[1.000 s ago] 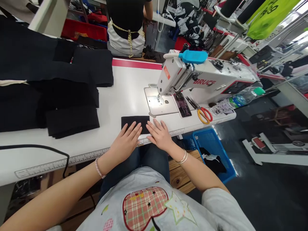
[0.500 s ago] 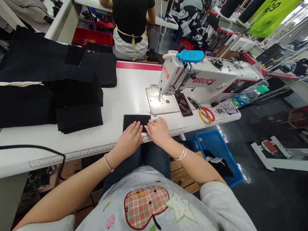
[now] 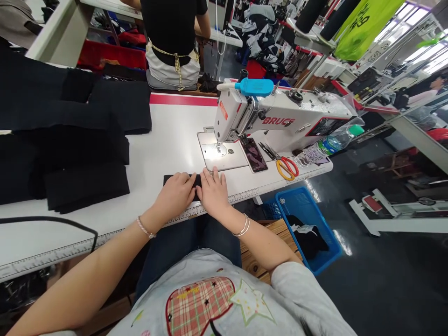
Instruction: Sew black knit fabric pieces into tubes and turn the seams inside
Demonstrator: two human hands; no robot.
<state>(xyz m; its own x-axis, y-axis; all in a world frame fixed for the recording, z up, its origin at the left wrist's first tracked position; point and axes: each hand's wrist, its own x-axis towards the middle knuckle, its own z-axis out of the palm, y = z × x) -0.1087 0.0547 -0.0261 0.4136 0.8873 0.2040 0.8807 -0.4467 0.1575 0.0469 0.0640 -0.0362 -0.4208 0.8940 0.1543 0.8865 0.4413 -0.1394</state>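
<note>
A narrow strip of matte black fabric (image 3: 171, 178) lies on the smooth white worktop (image 3: 175, 126), close to its near edge and just in front of the sewing machine's polished metal plate (image 3: 217, 151). The left hand (image 3: 174, 192) rests over the strip's middle, fingers together and gently curved, with the fingertips at its far edge. The right hand (image 3: 213, 193) lies just beside it, fingers slightly spread, pressing on the strip's right end. Both are palm-down, but whether they grip the cloth cannot be told.

A steel ruler tape (image 3: 213, 206) runs along the worktop's near edge. To the far right stands the white BRUCE sewing machine (image 3: 280, 116), with a glossy phone (image 3: 254, 155) and orange-handled scissors (image 3: 287, 168) on the worktop beside it. Thick folded stacks of black fabric (image 3: 86, 186) lie to the left. A blue plastic mesh basket (image 3: 304, 228) holding dark cloth sits on the floor at right.
</note>
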